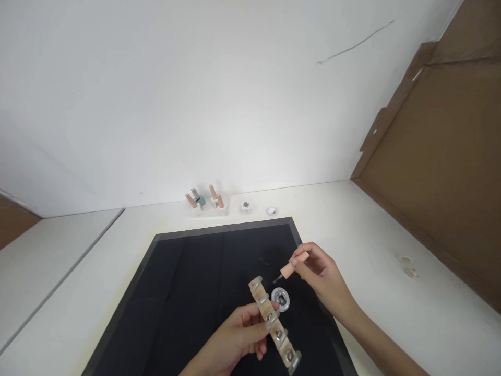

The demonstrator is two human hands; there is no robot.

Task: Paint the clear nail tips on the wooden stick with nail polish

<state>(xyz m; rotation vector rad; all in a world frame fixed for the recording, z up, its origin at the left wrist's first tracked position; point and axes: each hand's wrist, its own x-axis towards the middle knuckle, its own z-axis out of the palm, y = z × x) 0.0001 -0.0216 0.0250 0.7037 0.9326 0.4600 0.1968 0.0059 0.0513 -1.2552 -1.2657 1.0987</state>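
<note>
My left hand (240,331) grips a narrow wooden strip (265,309), thumb on its near side. Along the strip, several glossy false nail tips (282,337) are mounted in a row, crosswise. Between the fingers of my right hand (323,274) is a nail polish brush (295,265) with a peach cap handle. Its dark bristles point down and left, just above the strip's far end and apart from it. A small round dish (273,293) with silvery-grey content is beside the strip, by my left fingertips; whether they touch it I cannot tell.
Beneath my hands lies a black mat (188,297) on a white table (376,230). Behind it stand several nail polish bottles (219,205), an uncapped bottle (245,208) and a small white dish (268,210). Two small pale round pieces (410,272) lie right. Brown cardboard (442,156) borders the right side.
</note>
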